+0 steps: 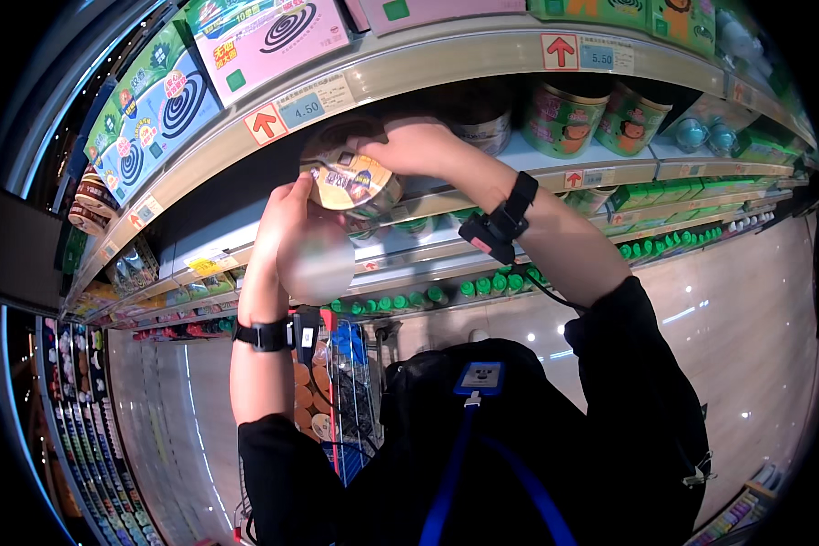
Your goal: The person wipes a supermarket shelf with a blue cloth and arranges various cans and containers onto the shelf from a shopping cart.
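Note:
Both hands are at a shelf bay in front of me. My left hand (288,211) grips the near left side of a round canister (351,183) with a printed yellowish lid. On the far right side of the same canister, my right hand (406,147) has its thumb on the lid rim; its other fingers are hidden by the shelf edge. The lid is tilted towards me. A round, blurred, translucent patch (316,263) covers part of my left hand and wrist. Behind my right forearm, another round tub (488,133) stands on the shelf.
Green canisters (566,119) stand on the shelf at the right. Boxes with coil pictures (273,41) line the shelf above, whose price rail (382,58) overhangs my hands. Green-capped bottles (498,281) stand low down. A shopping cart (334,403) with round containers is beside my body.

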Tool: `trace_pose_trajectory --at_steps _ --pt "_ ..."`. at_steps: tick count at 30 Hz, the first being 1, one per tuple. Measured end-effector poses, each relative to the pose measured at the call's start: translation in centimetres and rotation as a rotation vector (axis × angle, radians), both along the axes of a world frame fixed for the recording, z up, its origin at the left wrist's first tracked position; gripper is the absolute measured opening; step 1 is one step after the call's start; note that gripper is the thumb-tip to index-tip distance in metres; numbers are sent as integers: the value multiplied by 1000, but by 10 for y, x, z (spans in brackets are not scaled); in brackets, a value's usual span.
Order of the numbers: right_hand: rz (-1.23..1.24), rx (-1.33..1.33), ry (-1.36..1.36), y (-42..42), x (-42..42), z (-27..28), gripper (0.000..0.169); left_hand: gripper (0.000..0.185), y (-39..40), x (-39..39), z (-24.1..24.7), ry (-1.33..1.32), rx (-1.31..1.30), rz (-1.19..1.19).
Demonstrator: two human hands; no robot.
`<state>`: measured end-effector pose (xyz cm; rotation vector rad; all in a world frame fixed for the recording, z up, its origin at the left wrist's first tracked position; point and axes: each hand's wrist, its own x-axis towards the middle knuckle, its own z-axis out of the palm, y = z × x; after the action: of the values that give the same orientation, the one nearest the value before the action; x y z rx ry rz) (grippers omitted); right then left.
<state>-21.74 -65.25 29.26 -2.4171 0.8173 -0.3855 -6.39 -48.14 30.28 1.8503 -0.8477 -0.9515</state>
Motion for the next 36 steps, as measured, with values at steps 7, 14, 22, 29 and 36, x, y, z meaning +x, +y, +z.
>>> trace_pose_trajectory --at_steps 7,14,22,29,36 --pt "0 -196 165 -27 18 -20 60 47 -46 32 -35 41 57 13" --pt "-9 -480 -125 -34 -33 -8 41 31 -49 49 -50 -689 -45 11" --pt "-50 -624 85 -70 -75 -40 45 70 -74 3 -36 -1077 -138 -364" --pt "24 -508 204 -70 -82 -36 38 68 -92 30 -36 -911 -30 -548" --pt "51 -541 248 -67 -80 -26 39 56 -98 78 -10 -654 21 -614"
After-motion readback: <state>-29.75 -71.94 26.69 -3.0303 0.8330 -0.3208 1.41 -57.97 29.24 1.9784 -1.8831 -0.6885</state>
